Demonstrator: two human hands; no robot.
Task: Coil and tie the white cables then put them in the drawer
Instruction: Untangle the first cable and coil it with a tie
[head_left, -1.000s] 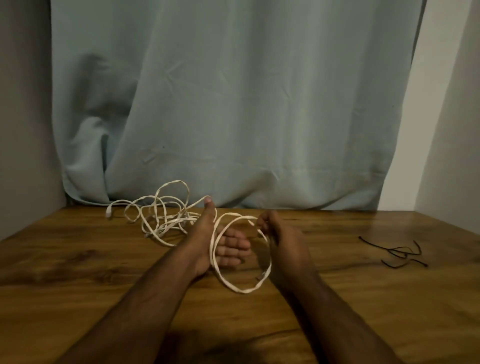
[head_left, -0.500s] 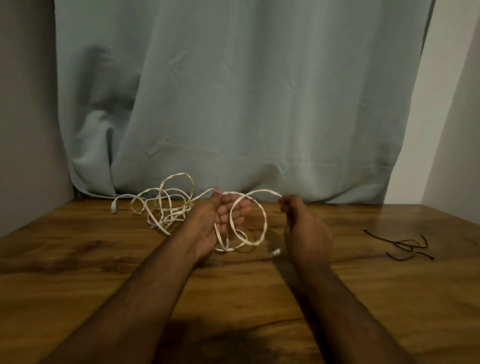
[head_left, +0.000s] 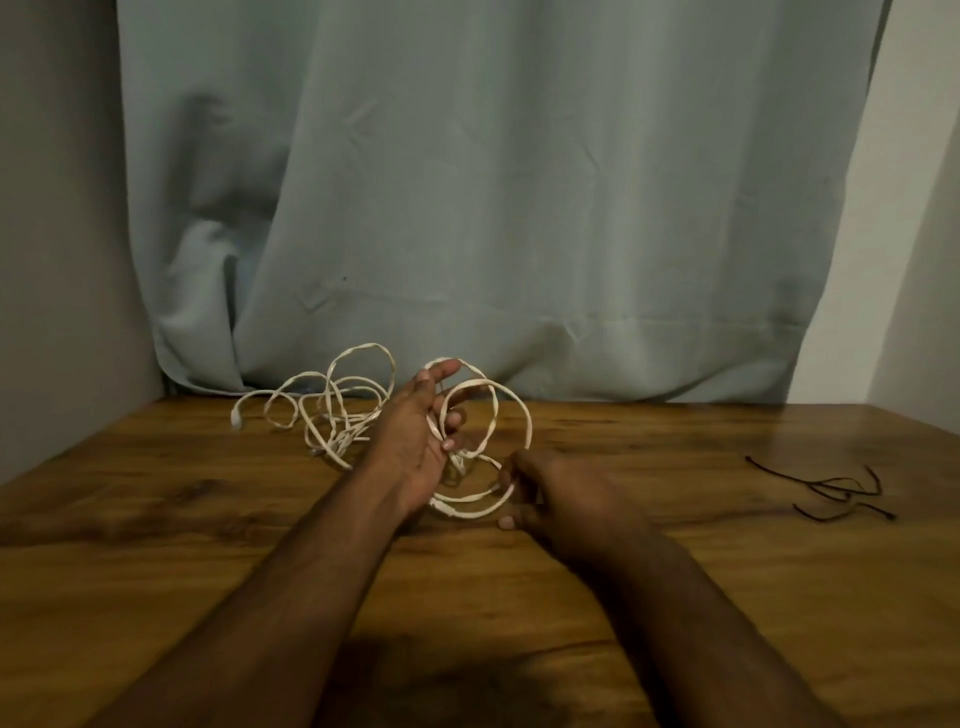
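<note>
Nearest the camera, two bare forearms reach out over the wooden desk (head_left: 675, 597). The right hand (head_left: 550, 491) sits low, its fingers (head_left: 506, 521) curled and pinching the lowest turn of the white cable (head_left: 511, 410). Just beyond it the left hand (head_left: 415, 447) stands palm-inward, thumb raised, with its fingers bent through several loose loops so that the coil hangs around them. Only a few turns are gathered; the rest of the cable lies in an unsorted heap (head_left: 332, 410) on the desk to the left, trailing toward the curtain (head_left: 519, 208), with a connector end (head_left: 237, 420) at the far left. Off to the right, well apart from both hands, lie some thin dark ties (head_left: 831, 491). No drawer is in view.

The risk, as I judge it, is in the slack: the loops differ in size and sit loosely on the left fingers, so a pull from the right hand could drag one off or tighten the heap into a knot. The tangle may also snag while feeding, and the ties are beyond easy reach while both hands are occupied
</note>
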